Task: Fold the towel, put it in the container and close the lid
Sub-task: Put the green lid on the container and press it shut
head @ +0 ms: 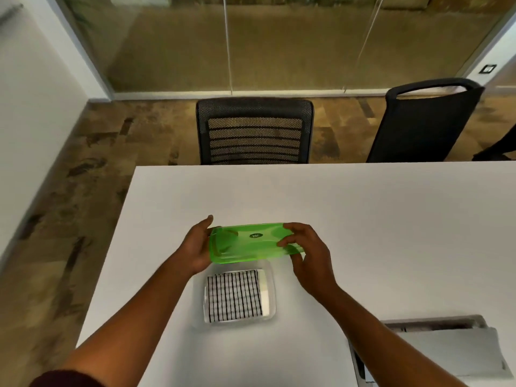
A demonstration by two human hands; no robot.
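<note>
The towel (pixel 236 296) is already folded into a neat checked rectangle and sits inside the clear container (pixel 270 277), low in the centre of the frame; so folding and loading look done, and by my read only the lid is left. The green lid (pixel 251 243) isn't on yet; it's held in the air just above and slightly beyond the container's far edge, tilted a bit, its near edge overlapping the container's far rim in the picture, though whether it touches I can't tell. The left hand (pixel 195 247) grips the lid's left end, thumb up over the far corner, palm under the edge; the right hand (pixel 310 252) pinches the right end, fingers (pixel 290 229) curled over the top; both clamped on the lid, nothing loose. So the lid sits between the two hands, the towel just below them and untouched. All this is on the white bench (pixel 363 219); beyond it two dark office chairs (pixel 254 132) in the upper half, and a grey cable hatch (pixel 435 347) at lower right.
</note>
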